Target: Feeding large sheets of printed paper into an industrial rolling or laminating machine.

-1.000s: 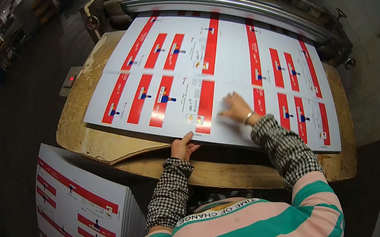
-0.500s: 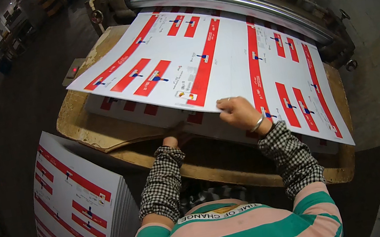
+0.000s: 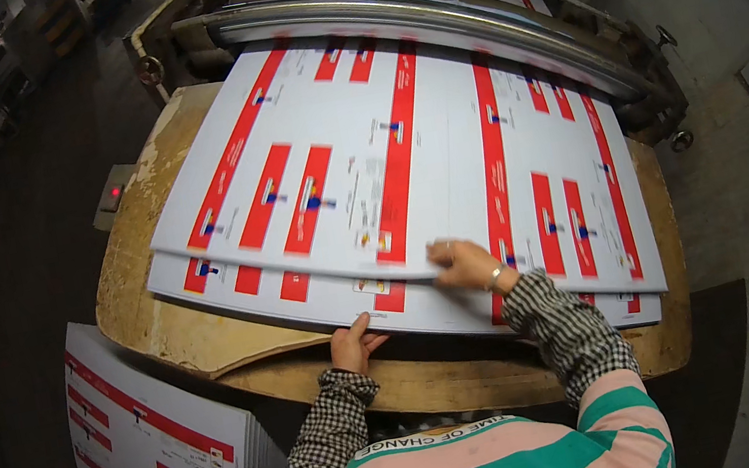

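Note:
A large white printed sheet (image 3: 458, 169) with red bands lies on the board, its far edge against the machine's metal roller. My right hand (image 3: 468, 265) is closed at this sheet's near edge, fingers on top; it is slightly blurred. Beneath it a second, similar sheet (image 3: 447, 306) sticks out toward me. My left hand (image 3: 352, 346) grips this lower sheet's near edge, its thumb above and fingers at the rim. Whether more sheets lie under these is hidden.
The worn yellowish board (image 3: 143, 285) has a curved cut-out at its near side. Across its far end runs the long metal roller (image 3: 416, 16). A stack of printed sheets (image 3: 151, 444) stands at lower left. A small box with a red light (image 3: 115, 192) is left of the board.
The upper sheet has come down from its raised, bowed position and lies flatter. My left hand has come out from under it to the lower sheet's edge. My right hand has moved slightly nearer me.

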`<state>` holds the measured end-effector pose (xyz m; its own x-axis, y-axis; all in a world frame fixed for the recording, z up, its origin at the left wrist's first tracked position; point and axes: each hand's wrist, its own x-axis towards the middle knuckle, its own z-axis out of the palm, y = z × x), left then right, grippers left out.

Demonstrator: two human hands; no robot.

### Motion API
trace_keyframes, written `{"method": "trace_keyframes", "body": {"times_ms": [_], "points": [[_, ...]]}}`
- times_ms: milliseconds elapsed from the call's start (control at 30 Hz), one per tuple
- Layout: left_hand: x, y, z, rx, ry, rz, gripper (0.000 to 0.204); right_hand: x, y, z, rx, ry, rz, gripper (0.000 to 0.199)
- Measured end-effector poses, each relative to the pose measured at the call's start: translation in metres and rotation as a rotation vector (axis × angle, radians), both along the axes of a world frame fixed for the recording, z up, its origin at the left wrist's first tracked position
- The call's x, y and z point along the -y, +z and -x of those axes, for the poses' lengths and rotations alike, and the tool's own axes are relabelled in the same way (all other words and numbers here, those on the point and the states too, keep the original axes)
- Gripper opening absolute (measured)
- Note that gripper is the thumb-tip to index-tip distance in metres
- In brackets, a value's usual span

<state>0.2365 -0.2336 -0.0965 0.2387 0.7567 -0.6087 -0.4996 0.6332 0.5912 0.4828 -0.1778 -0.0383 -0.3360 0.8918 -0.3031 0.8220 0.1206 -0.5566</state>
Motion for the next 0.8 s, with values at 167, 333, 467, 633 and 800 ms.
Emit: {"method": "trace_keyframes", "body": {"times_ms": [167, 333, 467, 633, 800], "points": [[-0.015, 0.004, 0.011, -0.004, -0.03, 0.023, 0.031, -0.029, -0.005, -0.002, 0.13, -0.178, -0.1, 0.051], [0.011, 0.002, 0.027, 0.031, -0.031, 0.031, 0.031, 0.073, 0.019, 0.056, 0.407, 0.174, 0.068, 0.091], [0.018, -0.021, 0.026, 0.037, -0.047, -0.068, 0.025, 0.094, -0.009, 0.029, 0.229, 0.114, -0.103, 0.085], [0.052, -0.039, 0.013, 0.14, -0.084, -0.085, 0.027, 0.12, -0.001, -0.019, -0.09, 0.106, -0.105, 0.023], [0.07, -0.06, 0.0, -0.013, 0.173, 0.029, 0.026, 0.16, 0.053, -0.01, -0.183, -0.055, -0.251, 0.016]]}}
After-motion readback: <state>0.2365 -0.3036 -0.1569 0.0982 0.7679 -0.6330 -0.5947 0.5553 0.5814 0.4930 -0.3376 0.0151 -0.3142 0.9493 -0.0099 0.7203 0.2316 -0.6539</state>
